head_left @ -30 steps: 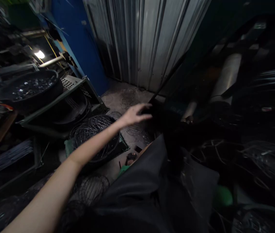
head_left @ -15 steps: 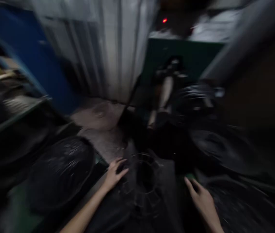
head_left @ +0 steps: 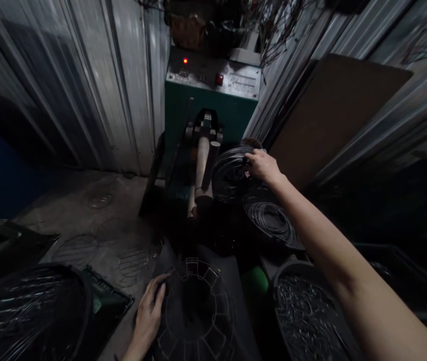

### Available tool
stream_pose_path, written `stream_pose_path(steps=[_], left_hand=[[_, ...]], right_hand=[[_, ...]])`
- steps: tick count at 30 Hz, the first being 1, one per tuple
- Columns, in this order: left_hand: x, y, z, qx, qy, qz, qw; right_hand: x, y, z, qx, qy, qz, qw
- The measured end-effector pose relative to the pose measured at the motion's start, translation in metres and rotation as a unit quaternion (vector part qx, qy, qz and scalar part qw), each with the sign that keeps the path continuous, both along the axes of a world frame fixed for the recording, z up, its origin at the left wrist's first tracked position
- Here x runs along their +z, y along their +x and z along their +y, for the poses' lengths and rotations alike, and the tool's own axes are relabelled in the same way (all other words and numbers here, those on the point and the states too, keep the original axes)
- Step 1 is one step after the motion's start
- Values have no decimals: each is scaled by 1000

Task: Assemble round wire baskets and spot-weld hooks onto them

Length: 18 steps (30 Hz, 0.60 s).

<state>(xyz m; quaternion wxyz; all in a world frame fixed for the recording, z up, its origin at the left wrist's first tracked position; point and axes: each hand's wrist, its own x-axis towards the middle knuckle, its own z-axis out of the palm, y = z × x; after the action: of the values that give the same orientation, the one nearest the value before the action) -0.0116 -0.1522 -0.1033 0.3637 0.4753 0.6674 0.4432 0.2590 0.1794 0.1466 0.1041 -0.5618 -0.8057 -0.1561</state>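
Observation:
My right hand [head_left: 261,164] reaches forward, its fingers closed at the upper edge of a bundle of thin metal wire rings [head_left: 232,150] beside the machine's grey arms; how many rings they pinch is hidden. Near my body, my left hand [head_left: 150,308] lies at the left edge of a round wire frame [head_left: 216,301], thumb and forefinger apart. Whether it touches the wire is unclear in the dark. The frame has a ring with looped spokes and sits over dark cloth, low in the middle of the head view. The green machine [head_left: 177,103] stands straight ahead.
Two grey rods [head_left: 202,170] project from the machine toward me; a red light [head_left: 185,60] glows on top. More wire rings [head_left: 271,220] lie at right, behind a tub of small metal pieces [head_left: 307,316]. A plastic-covered round container [head_left: 21,306] stands left. Wire pieces [head_left: 134,260] lie on the floor.
The view has turned right and steadied, centring the machine. My right hand has moved from low beside my lap forward to the wire rings and closed there. My left hand stays beside the frame.

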Motion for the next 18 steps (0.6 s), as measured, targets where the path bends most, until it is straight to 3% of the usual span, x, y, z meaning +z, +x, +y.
stream_pose_path(steps=[3, 5, 8, 13, 15, 18], left_hand=[[0, -4, -2, -9, -5, -30, 999], [-5, -4, -3, -16, 0, -26, 1000], [-16, 0, -2, -1, -2, -14, 1000], [-19, 12, 6, 96, 45, -55, 993], [-14, 16, 13, 122, 52, -66, 989], [-6, 22, 23, 127, 24, -78, 989]], right_hand=[[-4, 42, 1, -28, 44, 36, 998], [-19, 84, -8, -125, 29, 52, 990], [-72, 139, -31, -298, -112, 43, 947], [-195, 174, -49, -324, -315, 48, 891], [-223, 178, -45, -318, -363, 53, 874], [-235, 186, -35, -309, -397, 58, 862]])
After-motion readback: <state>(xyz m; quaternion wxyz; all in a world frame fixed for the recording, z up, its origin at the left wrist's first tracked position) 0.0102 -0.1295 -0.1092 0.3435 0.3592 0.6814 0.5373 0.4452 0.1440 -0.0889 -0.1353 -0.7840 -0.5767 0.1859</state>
